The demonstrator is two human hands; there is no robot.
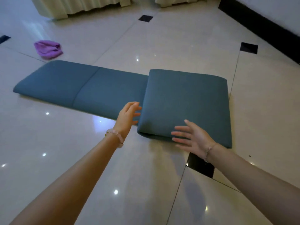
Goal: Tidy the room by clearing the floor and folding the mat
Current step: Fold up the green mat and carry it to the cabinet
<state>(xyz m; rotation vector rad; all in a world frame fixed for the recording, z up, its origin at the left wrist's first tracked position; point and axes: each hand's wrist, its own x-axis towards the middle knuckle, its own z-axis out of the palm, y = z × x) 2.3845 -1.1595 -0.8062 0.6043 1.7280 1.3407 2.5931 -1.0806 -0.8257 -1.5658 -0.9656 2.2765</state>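
Mat point(186, 98) is on the tile floor point(146, 176), mid-room, partly folded. The right end is doubled over into a thick square stack; the left part lies flat in one layer, with a seam line across it.

Left hand point(128, 116): fingers straight and spread, gripping nothing, fingertips at the left edge of the folded stack near its front corner. They look to be touching the edge, but I can't tell for sure. Beaded bracelet point(116, 137) on that wrist.

Right hand point(191, 137): spread wide, fingers straight, holding nothing, in front of the stack's near edge where the layers show. Can't tell if it touches the mat or hovers just off it. Thin bracelet on that wrist.

The hands are apart, one on each side of the stack's near-left corner.

Purple cloth point(48, 49) is bunched on the floor beyond the flat end of the mat, near it but not touching.

Edges: pale pleated fabric point(73, 7) along the far side, dark baseboard point(259, 26) on the far right. Open tile lies between me and the mat.
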